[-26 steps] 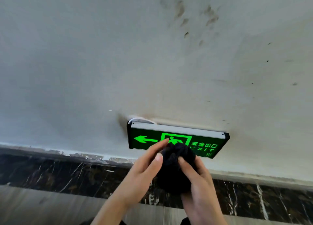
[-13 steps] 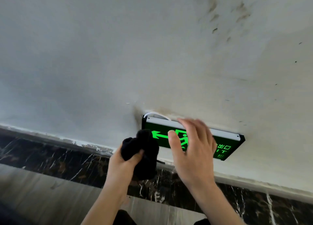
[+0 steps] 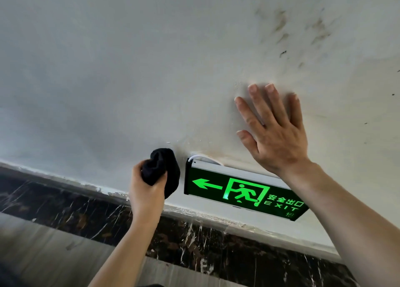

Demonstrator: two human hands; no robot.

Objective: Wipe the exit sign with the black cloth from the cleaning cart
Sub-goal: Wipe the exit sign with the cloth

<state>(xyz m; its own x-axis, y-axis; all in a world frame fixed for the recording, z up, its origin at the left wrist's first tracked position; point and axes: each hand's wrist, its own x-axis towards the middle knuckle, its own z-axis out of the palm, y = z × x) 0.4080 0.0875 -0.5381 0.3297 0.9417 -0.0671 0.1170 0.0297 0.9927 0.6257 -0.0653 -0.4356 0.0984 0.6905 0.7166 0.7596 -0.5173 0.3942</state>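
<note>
- The left hand (image 3: 145, 189) is raised at about 7 o'clock of the view's centre, fingers and thumb curled and clamped around a bunched black fabric cloth (image 3: 162, 171).
- The cloth bulges out of the top of the fist; its upper lobe stands against the pale, stained plaster surface (image 3: 108, 70) overhead.
- The cloth sits just beside the left end of the sign, at the sign's 9 o'clock; whether the 2 touch cannot be told.
- The rectangular black exit sign with glowing green markings (image 3: 242, 191) hangs by its top edge from the plaster, at about 5 o'clock of the view's centre, and runs tilted down toward the right.
- On its face, from left to right: a green arrow pointing left, a green running figure in a door frame, then 4 Chinese characters above the word EXIT.
- A silver-grey metal strip (image 3: 236, 172) runs along the sign's top edge, and a thin white cable (image 3: 201, 157) loops out at its upper left corner.
- The right hand (image 3: 273, 133) is at the sign's 12 o'clock, palm toward the plaster, fingers straight and spread apart, holding nothing; the fingertips appear to rest on the surface.
- The right forearm crosses in front of the sign's upper right part.
- A band of dark marble with white veins (image 3: 65, 206) runs below the plaster from 9 o'clock toward 5 o'clock.
</note>
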